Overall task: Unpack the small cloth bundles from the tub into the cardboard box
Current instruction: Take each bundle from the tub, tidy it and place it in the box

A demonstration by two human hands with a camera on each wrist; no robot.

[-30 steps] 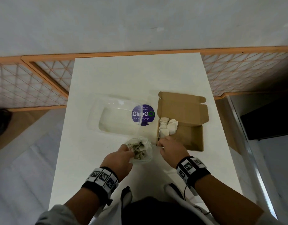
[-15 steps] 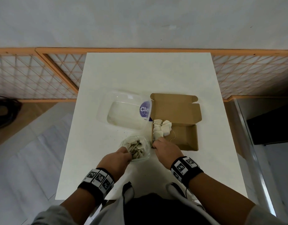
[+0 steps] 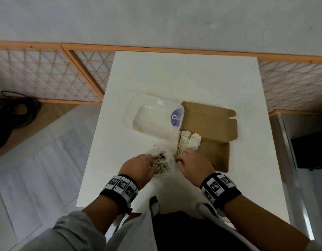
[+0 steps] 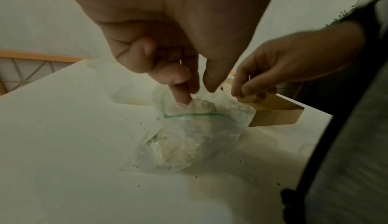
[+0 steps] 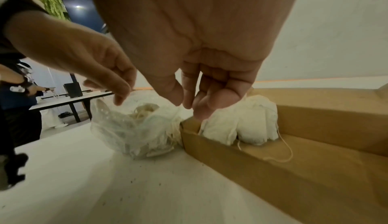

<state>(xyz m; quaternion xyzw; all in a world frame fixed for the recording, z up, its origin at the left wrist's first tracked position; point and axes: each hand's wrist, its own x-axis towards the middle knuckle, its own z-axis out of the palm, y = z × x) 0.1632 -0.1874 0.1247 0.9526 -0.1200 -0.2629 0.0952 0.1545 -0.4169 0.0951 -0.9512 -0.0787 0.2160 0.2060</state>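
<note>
Table (image 3: 120, 178): white; bare surface left of the bag out to the left edge.
Tub (image 3: 153, 122): clear, far side, its right rim touching the cardboard box (image 3: 216, 154).
Left hand (image 3: 138, 169): fingers reaching down into the plastic bag's (image 4: 189, 138) open mouth; grip inside cannot be told.
Bag: just beside the box's left wall.
Right hand (image 3: 192, 163): fingers loosely extended over the box's near-left corner, holding nothing.
Cloth bundles (image 5: 241, 124): white, clustered against the box's left wall; right half bare.
</note>
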